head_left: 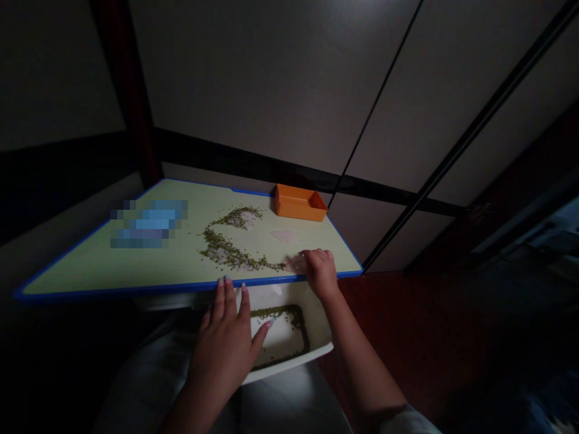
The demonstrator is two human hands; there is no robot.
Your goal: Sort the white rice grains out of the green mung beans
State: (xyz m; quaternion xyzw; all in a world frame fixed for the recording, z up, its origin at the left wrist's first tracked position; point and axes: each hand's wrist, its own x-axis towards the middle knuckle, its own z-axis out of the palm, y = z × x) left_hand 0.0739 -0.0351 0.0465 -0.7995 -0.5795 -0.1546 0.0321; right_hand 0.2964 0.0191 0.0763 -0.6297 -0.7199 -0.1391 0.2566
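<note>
Small green beans (pixel 221 250) lie scattered in a curved band across the pale tabletop (pixel 181 271). My right hand (pixel 321 271) is closed at the table's front edge, gripping a see-through plastic piece (pixel 296 263) whose exact kind I cannot make out. That piece meets the right end of the band of beans. Fingers apart, my left hand (pixel 228 337) reaches to the blue front edge and holds nothing. Under the edge, partly hidden by the left hand, a white basin (pixel 319 313) has more green beans along its bottom edges.
An orange open box (pixel 298 208) stands at the table's back right corner. A pixelated bluish patch (pixel 154 223) covers the left part of the tabletop. A pinkish mark (pixel 284 237) shows near the box. Pale panels (pixel 271 78) rise behind the table.
</note>
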